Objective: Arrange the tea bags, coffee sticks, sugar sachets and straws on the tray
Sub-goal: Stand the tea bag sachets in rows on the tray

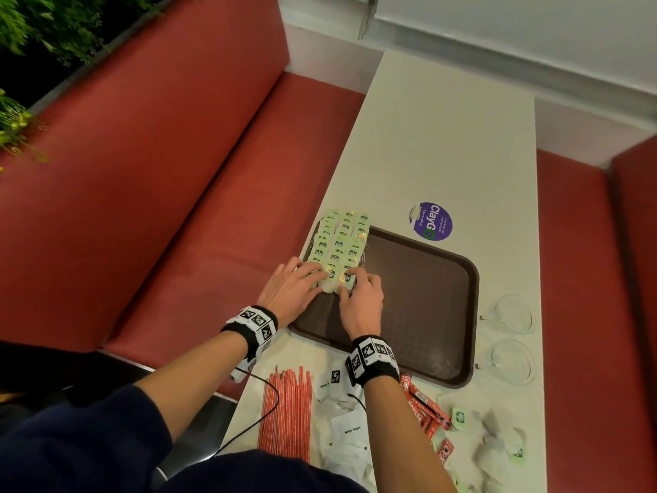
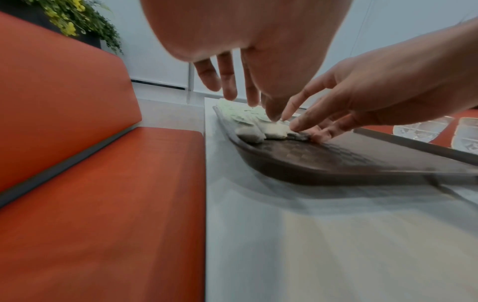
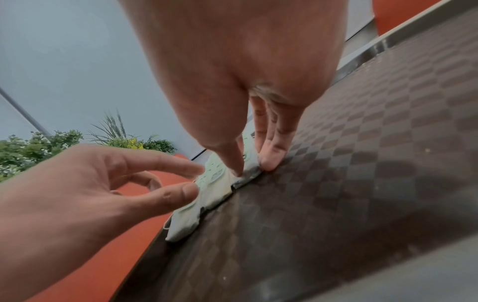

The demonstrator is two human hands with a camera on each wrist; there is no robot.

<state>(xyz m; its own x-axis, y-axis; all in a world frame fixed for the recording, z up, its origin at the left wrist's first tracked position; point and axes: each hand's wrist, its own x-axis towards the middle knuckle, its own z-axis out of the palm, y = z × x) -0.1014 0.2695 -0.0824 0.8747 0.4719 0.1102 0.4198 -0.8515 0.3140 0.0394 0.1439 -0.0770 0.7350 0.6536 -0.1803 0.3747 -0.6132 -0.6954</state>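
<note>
Both hands, left hand [image 1: 289, 291] and right hand [image 1: 361, 300], press spread fingers on the nearest tea bags [image 1: 337, 275]. The rows run straight away from the fingertips along the tray [image 1: 426, 297] edge.

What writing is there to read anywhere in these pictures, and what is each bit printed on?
"ClayGo": round purple sticker on the white table; its smaller lines are too small to read.
"White Sugar": white paper sugar sachet.
"White", cut off: another white sachet.
Green tea bag tags on the brown plastic tray: logo too small to read.
Red coffee sticks: lettering blurred.
Black-and-white wristband squares: patterns, no words.
</note>
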